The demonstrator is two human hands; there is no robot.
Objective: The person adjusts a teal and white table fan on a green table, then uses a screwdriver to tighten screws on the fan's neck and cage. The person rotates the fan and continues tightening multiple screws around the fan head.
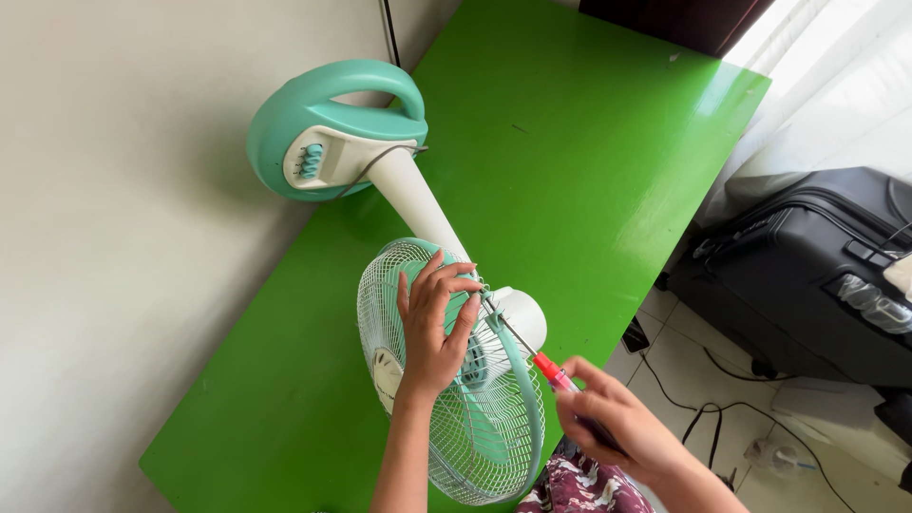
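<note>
A teal and white table fan lies on its side on a bright green table. Its round base points toward the wall, and its wire grille faces me. My left hand rests on the top of the grille rim, fingers spread and gripping it. In my right hand is a screwdriver with a red handle. Its metal shaft reaches up-left to the grille rim beside my left fingers.
A pale wall runs along the left side of the table. To the right, a dark suitcase lies on the tiled floor, with black cables trailing near it. A white curtain hangs at the upper right.
</note>
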